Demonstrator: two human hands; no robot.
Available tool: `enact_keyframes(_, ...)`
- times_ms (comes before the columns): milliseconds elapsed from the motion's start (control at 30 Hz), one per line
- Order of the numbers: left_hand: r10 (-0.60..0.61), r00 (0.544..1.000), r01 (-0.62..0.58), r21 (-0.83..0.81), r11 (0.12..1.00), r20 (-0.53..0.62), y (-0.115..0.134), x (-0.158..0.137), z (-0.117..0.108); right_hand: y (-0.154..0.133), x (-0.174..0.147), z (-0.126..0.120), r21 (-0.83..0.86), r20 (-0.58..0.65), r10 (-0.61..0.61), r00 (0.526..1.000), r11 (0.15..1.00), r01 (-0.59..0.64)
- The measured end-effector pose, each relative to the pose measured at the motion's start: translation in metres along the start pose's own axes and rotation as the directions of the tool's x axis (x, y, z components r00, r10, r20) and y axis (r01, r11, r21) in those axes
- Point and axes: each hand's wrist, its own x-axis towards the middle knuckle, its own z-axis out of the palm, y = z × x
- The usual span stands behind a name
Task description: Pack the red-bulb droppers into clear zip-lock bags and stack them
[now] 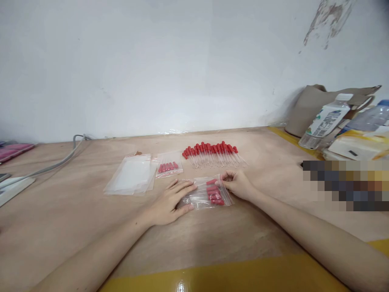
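Note:
A clear zip bag (199,194) lies flat on the table between my hands, with several red-bulbed droppers (215,195) inside, bulbs toward the right. My left hand (170,203) rests over the bag's left end, fingers stretched out. At the zip edge on the right, my right hand (238,184) pinches the bag between thumb and fingers. Behind it, a row of loose droppers (212,150) has its red bulbs pointing at the wall. Another zip bag (169,165) with several droppers lies farther left. Beside that is a stack of flat clear bags (130,174).
A grey cable (65,158) runs along the table's left side, near a pink item (18,152). To the right stand a plastic bottle (326,121), a beige bag (306,109) and yellow-white packaging (360,146). Yellow tape (212,275) marks the front edge.

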Motion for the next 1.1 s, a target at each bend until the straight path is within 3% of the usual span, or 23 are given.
enact_keyframes(100,0.004,1.000,-0.004,0.004,1.000,0.003,-0.001,0.000,0.000,-0.002,-0.001,-0.007,-0.038,0.120,0.002,0.993,0.999,0.002)
enact_keyframes(267,-0.004,1.000,0.004,0.012,1.000,0.010,-0.001,0.000,-0.001,-0.008,-0.003,-0.017,0.013,0.022,0.179,0.984,0.984,-0.179)
enact_keyframes(333,-0.004,1.000,0.004,0.012,1.000,0.009,-0.001,0.000,0.000,-0.010,-0.005,-0.014,-0.023,0.110,0.205,0.973,0.979,-0.203)
enact_keyframes(433,0.002,1.000,-0.002,-0.001,1.000,0.004,-0.002,0.000,0.000,-0.010,-0.007,-0.005,-0.017,0.265,0.147,0.953,0.989,-0.148)
enact_keyframes(600,-0.001,1.000,0.001,-0.058,0.998,-0.009,0.000,-0.002,0.000,-0.012,-0.011,-0.005,0.169,0.376,0.164,0.912,0.956,-0.242)
enact_keyframes(733,-0.107,0.984,0.107,-0.006,0.994,-0.142,-0.002,-0.004,0.002,-0.021,-0.008,-0.020,0.397,0.424,0.138,0.895,0.860,-0.320)
enact_keyframes(833,-0.262,0.913,0.316,0.136,0.939,-0.313,-0.017,-0.007,0.000,-0.031,0.003,-0.025,0.557,0.313,0.062,0.948,0.796,-0.236)
enact_keyframes(933,-0.448,0.780,0.578,0.228,0.783,-0.437,-0.041,-0.011,-0.007,-0.040,0.018,-0.011,0.663,0.179,0.019,0.984,0.736,-0.135)
enact_keyframes(1033,-0.660,0.623,0.780,0.278,0.560,-0.420,-0.066,-0.019,-0.017,-0.046,0.036,0.025,0.706,0.125,0.056,0.991,0.696,-0.128)
enact_keyframes(1100,-0.740,0.544,0.839,0.275,0.470,-0.396,-0.079,-0.025,-0.021,-0.048,0.049,0.055,0.743,0.087,0.080,0.993,0.659,-0.119)
